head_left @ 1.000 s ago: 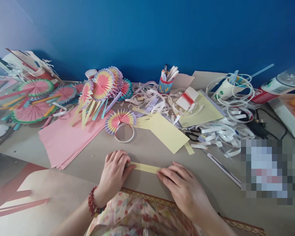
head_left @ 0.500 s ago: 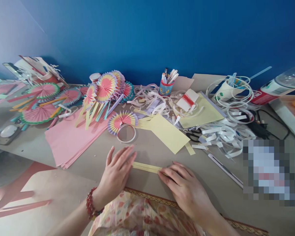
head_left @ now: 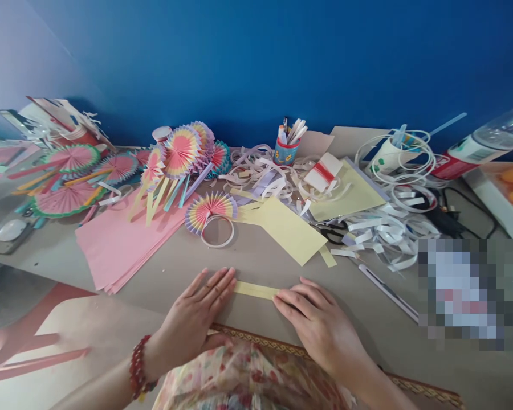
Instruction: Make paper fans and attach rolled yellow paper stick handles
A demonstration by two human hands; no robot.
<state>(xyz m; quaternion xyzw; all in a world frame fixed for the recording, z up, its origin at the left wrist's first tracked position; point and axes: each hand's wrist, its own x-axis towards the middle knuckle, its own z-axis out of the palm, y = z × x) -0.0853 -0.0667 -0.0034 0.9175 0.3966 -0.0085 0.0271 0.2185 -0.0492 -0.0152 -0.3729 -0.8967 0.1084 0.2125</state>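
Note:
A narrow pale-yellow paper strip (head_left: 256, 290) lies across the table before me, a lengthwise line faintly showing on it. Flat and stretched out, the fingers of my left hand (head_left: 200, 304) press over its left end, hiding that part. At the opposite end, my right hand (head_left: 316, 319) has its thumb and fingertips closed on the strip, with the other fingers bent above. Just beyond my hands are a pleated paper rosette (head_left: 211, 209) in pink, yellow and purple, a roll of tape (head_left: 218, 230) leaning on it, and a yellow paper sheet (head_left: 293, 230).
Pink sheets (head_left: 123, 239) are stacked at left, near several finished paper rosettes (head_left: 182, 151). White paper scraps (head_left: 385, 233), scissors (head_left: 331, 232) and a slim cutter (head_left: 387, 293) lie at right. A pen cup (head_left: 286, 151) and a bottle (head_left: 474, 151) stand along the blue wall.
My left hand has shifted slightly left, its fingers now laid flat on the strip rather than lifted. The strip looks like one narrower band; before, two parallel bands showed. My right hand stays at its end.

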